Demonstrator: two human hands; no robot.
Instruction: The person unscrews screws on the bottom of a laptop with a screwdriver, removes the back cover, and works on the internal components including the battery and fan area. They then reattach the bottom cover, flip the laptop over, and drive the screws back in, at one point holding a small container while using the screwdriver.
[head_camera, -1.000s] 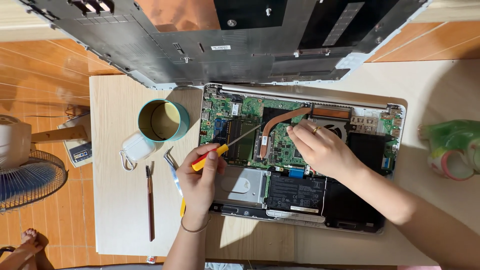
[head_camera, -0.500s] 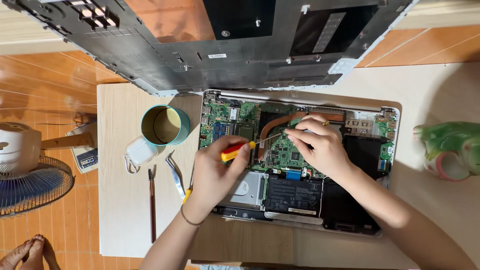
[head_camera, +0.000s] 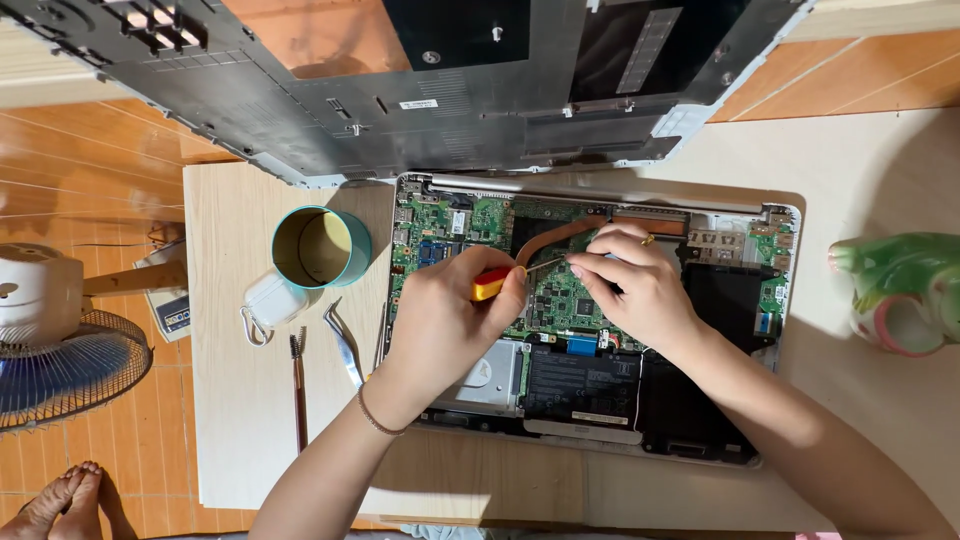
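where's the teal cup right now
In the head view the teal cup stands upright on the table, left of the open laptop, with a small white case just below it.

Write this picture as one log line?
left hand: holds screwdriver | right hand: steadies tip | open laptop

The opened laptop (head_camera: 600, 320) lies on the desk (head_camera: 240, 420), a tin cup (head_camera: 320, 247) to its left (tweezers (head_camera: 340, 335) and a brush (head_camera: 298, 385) nearer), its removed cover (head_camera: 400, 90) behind.
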